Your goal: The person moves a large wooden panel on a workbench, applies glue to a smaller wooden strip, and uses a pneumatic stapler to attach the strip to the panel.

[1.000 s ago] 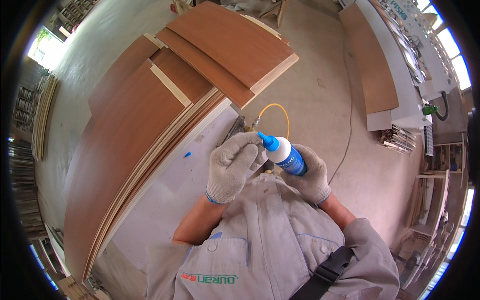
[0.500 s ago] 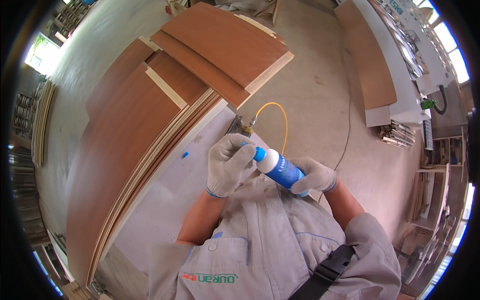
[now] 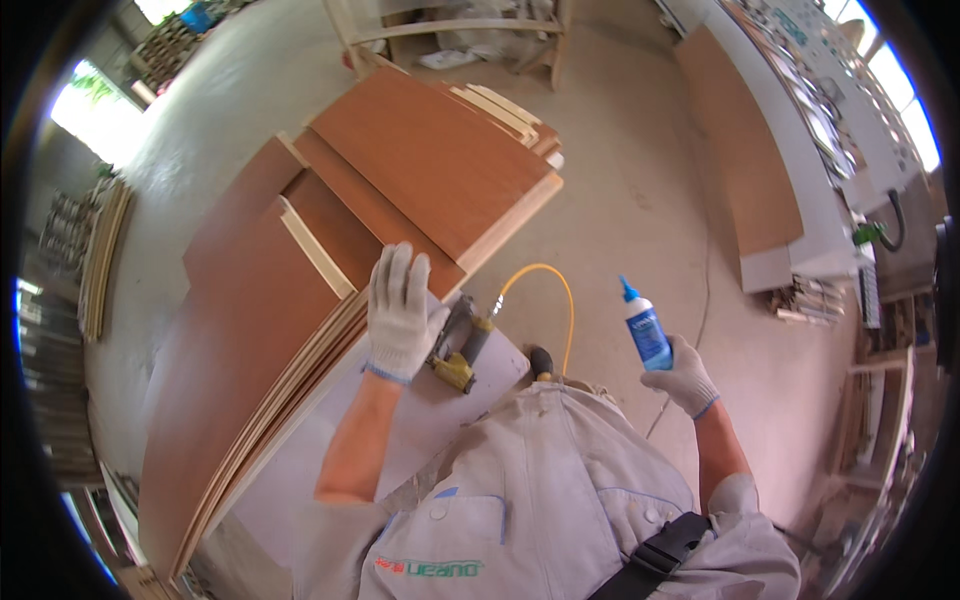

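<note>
Stack of brown panels (image 3: 235,340) runs from lower left to upper centre of the frame, on a pale counter (image 3: 290,480). Judged heavy and stiff as a pile; a single sheet would probably want both hands, at opposite edges.

Air tool (image 3: 456,372), centre, lying just beside the stack, yellow hose (image 3: 572,320) arching off to the right. Likely dense; best taken by its grip.

Squeeze bottle (image 3: 648,337), right of centre, held clear of the counter, tilted slightly, blue nozzle up. I judge it light, with soft walls that give under pressure; fill level can't be told. Safest hold: low on the body, light fingers.

Pose: right hand (image 3: 685,378), gloved, curls around the bottle's lower end, forearm rising from lower right. Left hand (image 3: 398,315), gloved, is spread nearly flat, back upward, fingers toward the stack, nothing visibly held; whether it touches the panels, I cannot tell.
</note>
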The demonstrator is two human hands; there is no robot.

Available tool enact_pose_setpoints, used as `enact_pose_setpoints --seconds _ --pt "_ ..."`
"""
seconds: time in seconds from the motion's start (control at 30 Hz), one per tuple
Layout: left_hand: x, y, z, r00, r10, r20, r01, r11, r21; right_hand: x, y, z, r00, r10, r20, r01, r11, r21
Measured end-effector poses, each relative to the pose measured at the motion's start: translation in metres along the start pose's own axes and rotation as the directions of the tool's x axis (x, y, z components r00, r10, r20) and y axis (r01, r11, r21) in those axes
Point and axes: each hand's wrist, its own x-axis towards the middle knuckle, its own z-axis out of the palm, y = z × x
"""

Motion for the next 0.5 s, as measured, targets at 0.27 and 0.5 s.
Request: enact_pose_setpoints --seconds 0.27,0.5 --pt "0.036 -0.037 0.066 0.933 0.313 -0.180 -0.266 0.933 0.243 0.102 -0.004 -0.029 0.975 -0.196 0.107 0.066 0.711 0.700" --pt "-0.006 0.083 0.008 0.957 0.262 -0.125 -0.261 0.965 0.029 0.214 -0.080 -0.059 0.811 -0.540 0.225 0.031 0.425 0.905"
